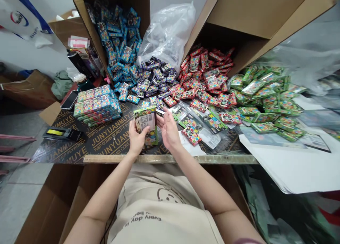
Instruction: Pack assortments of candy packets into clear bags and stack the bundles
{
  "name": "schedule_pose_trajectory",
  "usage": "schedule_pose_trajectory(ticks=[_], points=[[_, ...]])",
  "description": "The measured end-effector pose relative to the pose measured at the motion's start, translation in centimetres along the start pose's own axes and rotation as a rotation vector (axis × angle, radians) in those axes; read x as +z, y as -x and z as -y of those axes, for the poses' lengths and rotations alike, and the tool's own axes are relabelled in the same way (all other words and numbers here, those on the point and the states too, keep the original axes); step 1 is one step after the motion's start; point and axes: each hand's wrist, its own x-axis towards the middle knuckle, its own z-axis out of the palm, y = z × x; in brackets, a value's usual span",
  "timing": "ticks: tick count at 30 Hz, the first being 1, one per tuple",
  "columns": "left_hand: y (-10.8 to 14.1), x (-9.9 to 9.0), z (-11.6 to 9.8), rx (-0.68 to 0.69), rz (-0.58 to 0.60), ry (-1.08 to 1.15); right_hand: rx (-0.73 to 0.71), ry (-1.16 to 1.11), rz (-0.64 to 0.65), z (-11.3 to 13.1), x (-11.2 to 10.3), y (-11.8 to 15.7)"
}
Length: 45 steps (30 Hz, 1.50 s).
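Note:
A green-edged printed packet (pixel 148 122) stands over the front of the table, its light label panel facing me. My left hand (pixel 138 137) grips it along the left edge, thumb across the face. On the packet's other side is my right hand (pixel 170 130), fingers outstretched and palm turned inward; whether its fingertips touch the edge I cannot tell. Just right of that hand lie flat black-and-green printed packets (pixel 192 123) in clear plastic, with a small red packet (pixel 191 135) on a white sheet.
Blue packets (pixel 124 52) spill from a carton at back left. Purple packets (pixel 155 77), red packets (pixel 204 70) and green packets (pixel 268 95) lie heaped rightward. A neat stack (pixel 98 106), a phone (pixel 69 99) and a black tape dispenser (pixel 62 133) sit left. White sheets (pixel 300 169) overhang the right front.

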Motion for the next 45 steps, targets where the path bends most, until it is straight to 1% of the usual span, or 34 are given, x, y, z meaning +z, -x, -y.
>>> schedule_pose_trajectory(ticks=[2, 3, 4, 6, 7, 9, 11, 14, 16, 18, 20, 21, 23, 24, 26, 27, 28, 30, 32, 34, 36, 39, 42, 44, 45], points=[[1.1, 1.3, 0.3, -0.116, 0.015, 0.187, 0.034, -0.069, -0.12, 0.3, 1.3, -0.5], [1.8, 1.8, 0.5, -0.173, 0.001, 0.256, 0.046, -0.088, -0.166, 0.6, 1.7, -0.8], [2.3, 2.2, 0.6, -0.232, -0.031, 0.316, 0.057, -0.102, -0.19, 0.9, 1.9, -1.0], [3.0, 2.6, 0.6, -0.349, -0.097, 0.44, 0.07, -0.125, -0.194, 1.5, 2.1, -1.1], [3.1, 2.7, 0.4, -0.394, -0.111, 0.516, 0.069, -0.131, -0.192, 1.8, 2.1, -1.1], [2.9, 2.6, -0.3, -0.426, -0.075, 0.684, 0.065, -0.14, -0.204, 2.4, 2.1, -0.8], [2.3, 2.4, -1.4, -0.417, -0.03, 0.813, 0.054, -0.154, -0.222, 2.8, 2.1, -0.2], [0.9, 1.8, -3.1, -0.433, -0.024, 0.904, 0.04, -0.195, -0.202, 3.4, 2.0, 0.6], [0.0, 1.2, -3.8, -0.453, 0.02, 0.918, 0.073, -0.249, -0.172, 3.8, 1.6, 0.9], [-0.9, 0.6, -4.1, -0.448, 0.103, 0.901, 0.143, -0.307, -0.131, 4.1, 1.0, 0.9], [-1.5, 0.0, -4.1, -0.393, 0.151, 0.849, 0.215, -0.325, -0.078, 4.4, 0.3, 0.6], [-1.7, -0.4, -4.1, -0.334, 0.138, 0.808, 0.241, -0.314, -0.047, 4.5, -0.1, 0.4], [-1.6, -1.1, -4.3, -0.147, 0.077, 0.661, 0.256, -0.259, 0.011, 4.5, -0.9, 0.1], [-1.4, -1.4, -4.4, -0.033, 0.05, 0.554, 0.234, -0.22, 0.025, 4.5, -1.2, 0.0], [-0.9, -1.9, -5.0, 0.166, 0.033, 0.325, 0.124, -0.129, 0.013, 4.2, -1.9, 0.0], [-0.7, -2.1, -5.3, 0.226, 0.039, 0.239, 0.045, -0.086, -0.001, 4.0, -2.2, 0.1], [-0.6, -2.2, -5.5, 0.253, 0.049, 0.187, -0.038, -0.049, -0.004, 3.8, -2.5, 0.2], [-0.6, -2.4, -6.0, 0.226, 0.065, 0.17, -0.179, 0.006, 0.029, 3.5, -3.0, 0.5], [-1.1, -2.4, -6.3, 0.148, 0.101, 0.185, -0.25, 0.061, 0.048, 3.5, -3.5, 0.8], [-1.8, -2.5, -6.6, 0.061, 0.164, 0.191, -0.251, 0.131, 0.027, 3.8, -3.8, 0.8], [-2.5, -2.6, -7.0, -0.023, 0.244, 0.195, -0.217, 0.176, 0.022, 4.3, -4.0, 0.6], [-3.3, -2.7, -7.5, -0.103, 0.328, 0.206, -0.163, 0.197, 0.087, 5.1, -4.2, 0.2], [-3.4, -2.5, -7.9, -0.094, 0.327, 0.175, -0.162, 0.24, 0.124, 5.5, -4.2, -0.1], [-3.2, -2.3, -8.1, -0.015, 0.294, 0.104, -0.188, 0.286, 0.136, 5.6, -4.2, -0.3], [-3.0, -2.2, -8.1, 0.057, 0.275, 0.051, -0.201, 0.309, 0.143, 5.5, -4.2, -0.3]])
